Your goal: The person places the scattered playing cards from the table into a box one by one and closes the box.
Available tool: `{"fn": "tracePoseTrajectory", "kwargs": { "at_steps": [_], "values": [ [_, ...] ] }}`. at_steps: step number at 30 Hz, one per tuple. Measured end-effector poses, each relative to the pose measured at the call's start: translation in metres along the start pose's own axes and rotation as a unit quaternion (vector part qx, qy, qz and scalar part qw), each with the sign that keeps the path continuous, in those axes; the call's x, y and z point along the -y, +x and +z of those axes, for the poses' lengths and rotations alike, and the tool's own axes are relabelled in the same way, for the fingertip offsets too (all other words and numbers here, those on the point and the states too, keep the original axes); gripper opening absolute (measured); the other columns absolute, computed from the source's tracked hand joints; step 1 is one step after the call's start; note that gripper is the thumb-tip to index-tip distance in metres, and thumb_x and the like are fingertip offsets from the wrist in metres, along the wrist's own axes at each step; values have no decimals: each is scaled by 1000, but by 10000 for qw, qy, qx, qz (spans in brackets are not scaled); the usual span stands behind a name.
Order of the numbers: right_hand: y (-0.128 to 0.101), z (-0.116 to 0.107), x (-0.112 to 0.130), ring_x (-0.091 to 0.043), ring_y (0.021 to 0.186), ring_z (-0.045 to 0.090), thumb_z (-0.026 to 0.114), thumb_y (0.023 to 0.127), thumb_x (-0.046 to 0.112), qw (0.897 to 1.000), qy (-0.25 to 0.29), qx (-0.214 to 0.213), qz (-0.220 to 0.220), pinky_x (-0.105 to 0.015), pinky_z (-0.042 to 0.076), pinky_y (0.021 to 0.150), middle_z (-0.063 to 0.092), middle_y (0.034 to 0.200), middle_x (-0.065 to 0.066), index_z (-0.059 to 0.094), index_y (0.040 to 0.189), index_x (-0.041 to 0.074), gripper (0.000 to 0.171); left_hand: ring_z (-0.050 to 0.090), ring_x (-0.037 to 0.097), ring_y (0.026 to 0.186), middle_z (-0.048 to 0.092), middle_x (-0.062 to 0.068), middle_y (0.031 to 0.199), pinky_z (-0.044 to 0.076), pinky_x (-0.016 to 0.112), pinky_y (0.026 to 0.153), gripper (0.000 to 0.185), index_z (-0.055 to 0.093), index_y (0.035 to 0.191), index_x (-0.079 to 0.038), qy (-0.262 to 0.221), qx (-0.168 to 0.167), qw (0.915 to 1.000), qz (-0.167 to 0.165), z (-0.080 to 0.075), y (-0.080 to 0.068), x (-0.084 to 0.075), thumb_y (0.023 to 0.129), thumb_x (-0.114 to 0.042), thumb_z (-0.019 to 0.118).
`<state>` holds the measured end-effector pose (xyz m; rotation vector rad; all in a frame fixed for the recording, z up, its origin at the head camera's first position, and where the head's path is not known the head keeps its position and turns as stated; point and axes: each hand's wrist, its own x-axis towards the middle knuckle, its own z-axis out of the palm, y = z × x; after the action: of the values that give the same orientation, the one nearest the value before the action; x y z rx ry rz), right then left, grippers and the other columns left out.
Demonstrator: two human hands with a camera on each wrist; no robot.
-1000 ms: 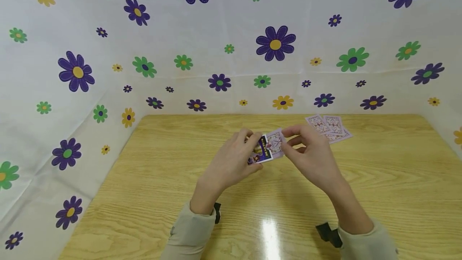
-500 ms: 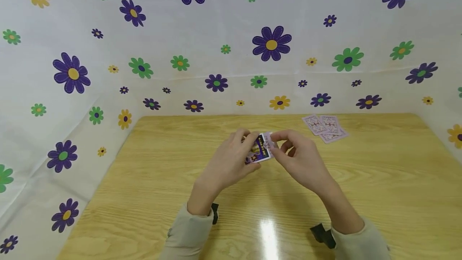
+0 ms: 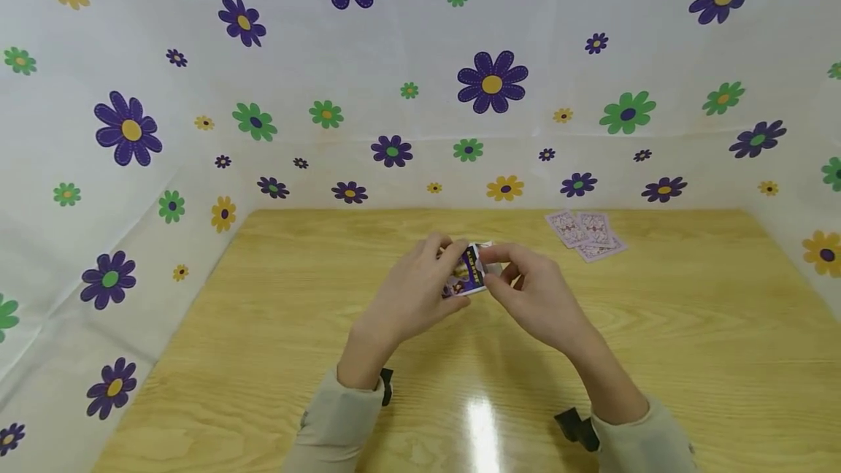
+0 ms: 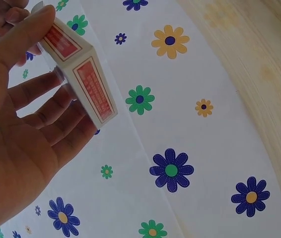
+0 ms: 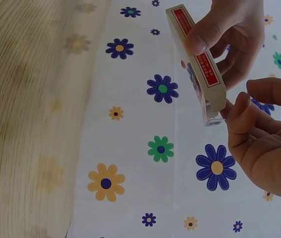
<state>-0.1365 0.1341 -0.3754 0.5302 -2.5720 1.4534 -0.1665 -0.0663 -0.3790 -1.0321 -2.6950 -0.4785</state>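
A card box with a dark purple picture on its face is gripped by my left hand, above the table. In the right wrist view the thumb of that hand presses the red-and-white narrow side of the box, and its end stands open with a flap. My right hand is at this open end, thumb and forefinger apart, fingertips right at the edge. No card shows outside the box in either wrist view. From the left wrist, red panels show on the card box.
Several playing cards lie face down, overlapping, at the back right of the wooden table. A white cloth with purple, green and yellow flowers hangs behind the table and along its sides.
The playing card that stuck out of the box has slid leftward into it, with my right hand following to the open end. My left hand has kept its grip on the box.
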Motion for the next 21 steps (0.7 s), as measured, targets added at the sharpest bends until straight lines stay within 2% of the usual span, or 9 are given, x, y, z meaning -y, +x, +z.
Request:
{"fn": "tracePoseTrajectory", "kwargs": {
  "at_steps": [6,11,15,21],
  "values": [
    [-4,-1,-2,-18,71,56,64,95,5,9999,60,-45,94,-25,48,57,69,100,-7,66,119,4,25,55,21,100,52,12,125,52,32,84,73,47,141,-9,-27,50,9999,-88,4,-5,0,82,-30,83],
    [-3,-12,-6,-18,78,59,64,95,4,9992,102,-370,96,-26,49,64,68,111,-9,65,121,3,27,56,21,100,53,13,125,52,33,82,74,48,140,-8,-5,-49,10000,-81,5,-4,2,80,-29,85],
    [1,-27,-10,-19,82,60,62,95,5,9982,79,-571,162,-25,49,66,67,114,-10,64,122,4,27,57,22,100,53,13,126,52,34,83,74,48,140,-9,49,-65,9999,-80,3,1,2,79,-29,85],
    [4,-46,-29,-24,88,59,59,97,9,9963,99,-686,499,-24,52,65,64,118,-14,62,125,2,29,57,22,102,53,14,128,52,33,84,75,47,142,-9,123,41,9998,-130,0,-2,-1,81,-32,83]
  ]
}}
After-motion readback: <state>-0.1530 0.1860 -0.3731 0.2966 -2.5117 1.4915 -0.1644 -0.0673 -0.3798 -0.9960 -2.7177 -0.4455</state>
